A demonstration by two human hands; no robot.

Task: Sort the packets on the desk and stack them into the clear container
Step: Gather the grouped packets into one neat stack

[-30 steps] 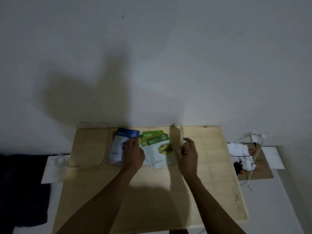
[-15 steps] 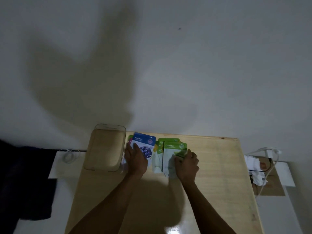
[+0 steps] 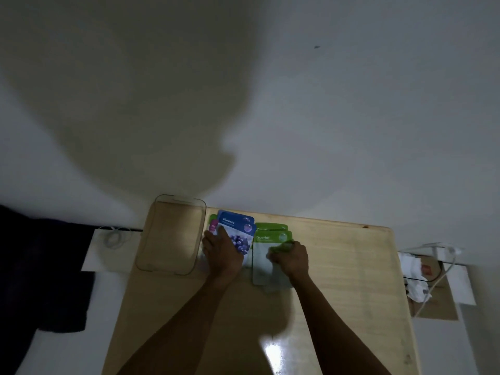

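Note:
A clear container point(image 3: 171, 235) stands with nothing in it at the back left of the wooden desk point(image 3: 346, 269). Right beside it lies a pile topped by blue Blueberry packets point(image 3: 238, 226), with a pink packet point(image 3: 213, 227) and a green edge peeking out underneath. My left hand point(image 3: 223, 253) rests flat on this pile, fingers spread. Further right lie green Cucumber packets point(image 3: 270, 235), overlapped. My right hand point(image 3: 290, 257) presses on the top one, fingers curled at its middle.
A white wall rises right behind the desk. White cable and crumpled white paper point(image 3: 416, 277) lie on a brown cardboard point(image 3: 435, 307) to the right of the desk. A dark cloth point(image 3: 46, 272) hangs at the left. The front half of the desk shows glare.
My right hand has laid the raised packet flat onto the green pile. The left hand has stayed on the blue pile. The camera has moved closer and shifted the scene rightward.

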